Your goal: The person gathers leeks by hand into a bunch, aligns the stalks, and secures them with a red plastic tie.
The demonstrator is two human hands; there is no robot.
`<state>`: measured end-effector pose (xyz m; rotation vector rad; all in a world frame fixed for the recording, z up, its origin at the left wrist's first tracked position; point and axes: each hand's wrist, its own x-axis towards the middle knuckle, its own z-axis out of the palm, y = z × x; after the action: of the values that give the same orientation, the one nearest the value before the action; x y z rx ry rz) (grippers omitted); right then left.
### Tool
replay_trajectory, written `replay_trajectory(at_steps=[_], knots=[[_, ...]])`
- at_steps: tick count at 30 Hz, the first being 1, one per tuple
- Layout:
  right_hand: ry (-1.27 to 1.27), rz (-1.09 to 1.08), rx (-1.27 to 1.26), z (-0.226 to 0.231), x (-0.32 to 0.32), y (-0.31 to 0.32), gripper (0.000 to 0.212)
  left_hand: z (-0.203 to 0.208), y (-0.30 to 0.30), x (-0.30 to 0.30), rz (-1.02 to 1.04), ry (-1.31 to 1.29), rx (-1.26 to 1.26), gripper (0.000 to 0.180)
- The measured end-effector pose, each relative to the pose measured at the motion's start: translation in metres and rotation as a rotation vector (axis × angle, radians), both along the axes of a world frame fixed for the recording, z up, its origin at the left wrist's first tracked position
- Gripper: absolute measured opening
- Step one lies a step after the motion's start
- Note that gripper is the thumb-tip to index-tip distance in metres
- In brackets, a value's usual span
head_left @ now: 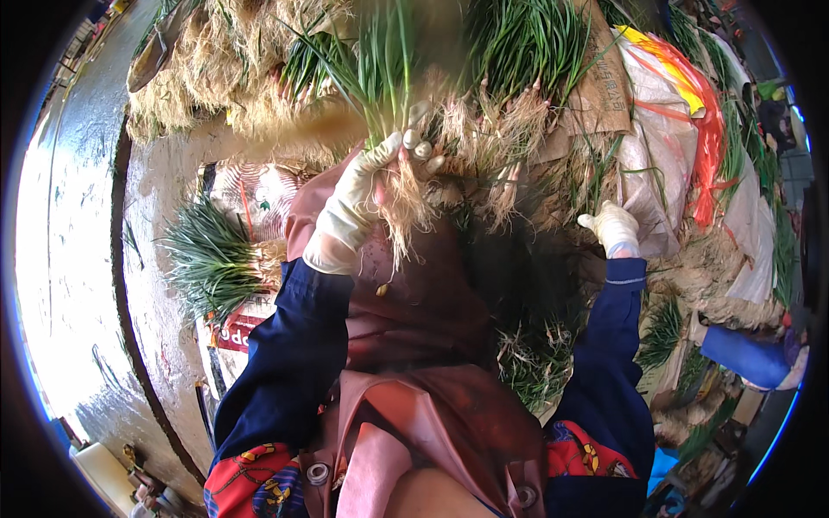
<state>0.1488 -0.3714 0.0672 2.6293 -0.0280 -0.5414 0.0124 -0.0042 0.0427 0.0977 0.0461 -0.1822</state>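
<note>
the left hand [358,192] grips rooted green onions [403,192]; the right hand [613,226] is half-curled, its hold unclear.

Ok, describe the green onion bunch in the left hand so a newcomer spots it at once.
Find the reddish-brown apron down the middle. Near its upper left edge is the white-gloved left hand, closed around the green onion bunch. Unlike the bunches piled beyond, its pale roots dangle in front of the apron.

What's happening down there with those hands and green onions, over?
Left hand gripping green onions, roots hanging. Right hand beside white sack, grip unclear. Dark blur hiding part of the middle.
</note>
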Motion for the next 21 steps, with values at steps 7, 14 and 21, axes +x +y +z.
replay_trajectory(at_steps=[7,14,21], knots=[[-0.075,-0.096,0.987,-0.002,0.03,0.141,0.037,-0.014,-0.023,0.041,-0.063,0.13,0.011,0.038],[-0.088,-0.044,0.773,0.002,0.076,0.225,0.04,-0.014,-0.015,0.042,0.013,0.207,0.442,0.034],[-0.332,0.669,1.079,-0.003,-0.066,0.187,0.024,-0.024,-0.038,0.047,-0.022,0.35,0.67,0.018]])
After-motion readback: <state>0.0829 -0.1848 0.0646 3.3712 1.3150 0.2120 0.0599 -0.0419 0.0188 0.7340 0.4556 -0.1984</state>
